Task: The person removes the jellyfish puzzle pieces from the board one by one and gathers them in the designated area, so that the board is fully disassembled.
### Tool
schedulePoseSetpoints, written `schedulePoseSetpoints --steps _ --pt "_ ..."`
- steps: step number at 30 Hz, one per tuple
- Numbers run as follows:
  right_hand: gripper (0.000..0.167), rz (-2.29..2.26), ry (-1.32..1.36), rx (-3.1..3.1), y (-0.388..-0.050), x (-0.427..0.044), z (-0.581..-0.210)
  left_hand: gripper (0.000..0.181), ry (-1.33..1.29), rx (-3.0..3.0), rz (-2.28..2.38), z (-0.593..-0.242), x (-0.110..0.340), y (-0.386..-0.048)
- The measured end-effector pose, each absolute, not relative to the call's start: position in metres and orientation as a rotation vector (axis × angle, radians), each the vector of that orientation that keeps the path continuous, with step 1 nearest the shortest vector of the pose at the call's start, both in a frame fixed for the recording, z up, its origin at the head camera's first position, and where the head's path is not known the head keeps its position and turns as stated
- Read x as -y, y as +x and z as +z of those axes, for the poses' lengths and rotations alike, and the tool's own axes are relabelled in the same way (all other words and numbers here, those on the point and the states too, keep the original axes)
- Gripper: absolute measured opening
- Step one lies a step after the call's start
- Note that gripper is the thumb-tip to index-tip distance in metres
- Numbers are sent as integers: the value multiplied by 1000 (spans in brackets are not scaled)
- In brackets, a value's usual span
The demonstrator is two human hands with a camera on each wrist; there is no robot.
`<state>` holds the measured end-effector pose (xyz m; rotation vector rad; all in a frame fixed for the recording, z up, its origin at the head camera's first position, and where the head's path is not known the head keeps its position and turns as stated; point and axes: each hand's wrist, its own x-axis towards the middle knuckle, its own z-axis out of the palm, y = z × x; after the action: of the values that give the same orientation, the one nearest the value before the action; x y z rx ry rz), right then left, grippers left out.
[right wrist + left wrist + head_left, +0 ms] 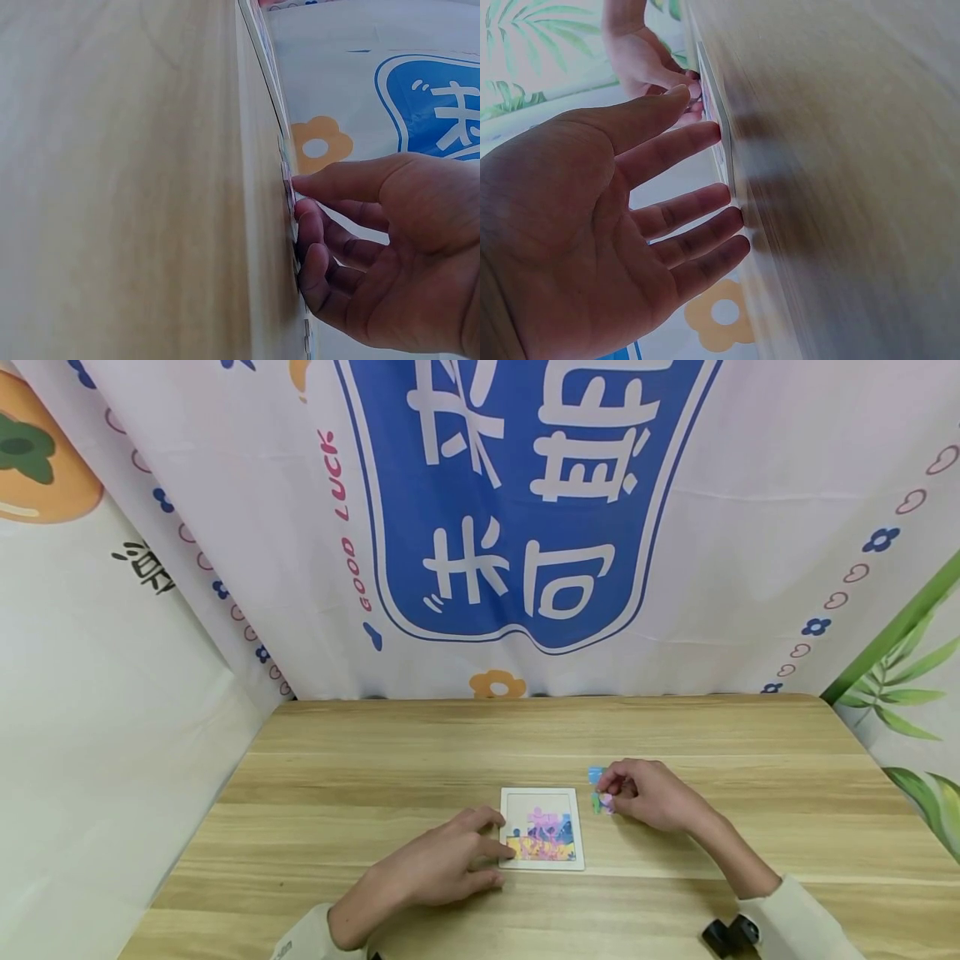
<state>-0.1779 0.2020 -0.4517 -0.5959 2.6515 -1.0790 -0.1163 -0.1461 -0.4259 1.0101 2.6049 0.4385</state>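
A small white-framed jigsaw puzzle (542, 864) lies flat on the wooden table, its lower part filled with pink, yellow and blue pieces and its upper part bare. My left hand (457, 858) rests at the frame's left edge with fingers extended; the left wrist view shows the spread left fingers (697, 202) at the board's rim. To the right of the board, my right hand (651, 795) pinches a pink-and-white puzzle piece (607, 803) between thumb and curled finger, low at the tabletop. A blue piece (596, 774) lies just beyond, partly covered by the right fingers.
The wood-grain table (375, 760) stretches around the board on all sides. A small black object (731, 935) sits by the right sleeve. Behind the table hangs a printed cloth (705, 577) with a blue lettered panel.
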Motion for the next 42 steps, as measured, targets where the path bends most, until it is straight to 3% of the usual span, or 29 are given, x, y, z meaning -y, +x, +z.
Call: schedulePoseSetpoints --steps 30,42 --pt "15 -1107 -874 -2567 -175 -154 -448 38 1168 -2643 270 -426 132 -121" --pt "18 -1051 -809 -2534 -174 -130 -446 40 1154 -2648 250 -427 129 -126"
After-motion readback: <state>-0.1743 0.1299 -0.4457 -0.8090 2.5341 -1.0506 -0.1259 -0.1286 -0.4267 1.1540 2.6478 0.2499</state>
